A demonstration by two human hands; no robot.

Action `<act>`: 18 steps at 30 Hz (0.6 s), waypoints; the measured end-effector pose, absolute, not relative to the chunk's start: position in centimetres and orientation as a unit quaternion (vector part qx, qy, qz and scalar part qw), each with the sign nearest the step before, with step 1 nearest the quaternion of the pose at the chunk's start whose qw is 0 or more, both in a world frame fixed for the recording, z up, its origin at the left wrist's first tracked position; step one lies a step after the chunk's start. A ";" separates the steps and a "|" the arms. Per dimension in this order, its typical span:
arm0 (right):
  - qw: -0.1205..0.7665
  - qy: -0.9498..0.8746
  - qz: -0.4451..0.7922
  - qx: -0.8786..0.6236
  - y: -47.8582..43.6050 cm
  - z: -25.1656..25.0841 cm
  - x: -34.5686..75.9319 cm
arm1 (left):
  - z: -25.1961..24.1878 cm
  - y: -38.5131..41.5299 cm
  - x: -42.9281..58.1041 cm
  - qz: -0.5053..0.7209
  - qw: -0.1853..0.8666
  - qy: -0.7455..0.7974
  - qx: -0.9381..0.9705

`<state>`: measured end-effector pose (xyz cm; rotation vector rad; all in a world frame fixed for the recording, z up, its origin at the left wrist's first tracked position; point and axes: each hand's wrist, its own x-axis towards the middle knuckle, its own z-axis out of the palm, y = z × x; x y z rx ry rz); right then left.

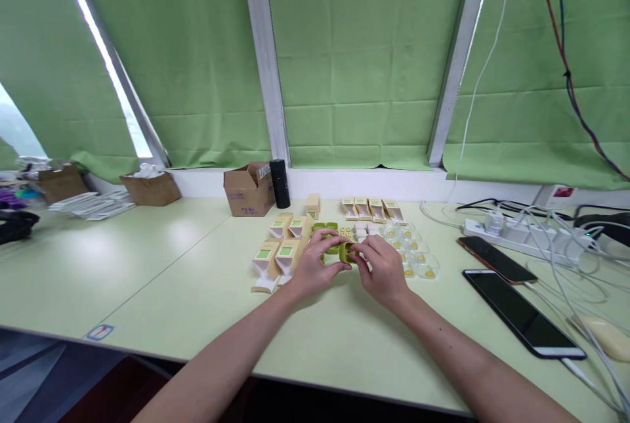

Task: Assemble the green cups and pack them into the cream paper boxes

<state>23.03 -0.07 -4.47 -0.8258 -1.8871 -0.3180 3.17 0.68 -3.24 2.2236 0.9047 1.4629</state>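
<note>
Head view: hands (319, 261) (382, 269) hold green case (343, 252), opening rightward, long axis unclear.

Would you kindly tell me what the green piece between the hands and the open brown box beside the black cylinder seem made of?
Green piece: probably smooth plastic, judging by its even colour and rounded corners, though silicone is possible. Open brown box: very likely matte cardboard, given its folded flaps and dull faces.

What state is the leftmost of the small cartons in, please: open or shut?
Open: the carton's flap is folded out toward the person, and its white inside shows.
</note>
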 end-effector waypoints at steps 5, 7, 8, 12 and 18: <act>0.524 -0.778 -0.149 -0.314 0.2 -4.6 23.0 | -3.4 0.8 3.2 0.511 0.154 0.311 0.786; 0.529 -0.777 -0.154 -0.304 0.3 -4.6 23.0 | -3.5 0.8 3.2 0.511 0.149 0.311 0.787; 0.529 -0.778 -0.154 -0.301 0.3 -4.6 23.0 | -3.5 0.8 3.1 0.511 0.147 0.311 0.788; 0.526 -0.781 -0.152 -0.299 0.3 -4.6 23.0 | -3.7 0.9 3.0 0.509 0.142 0.309 0.791; 0.525 -0.787 -0.145 -0.290 0.4 -4.7 23.1 | -3.8 1.0 3.0 0.509 0.137 0.306 0.793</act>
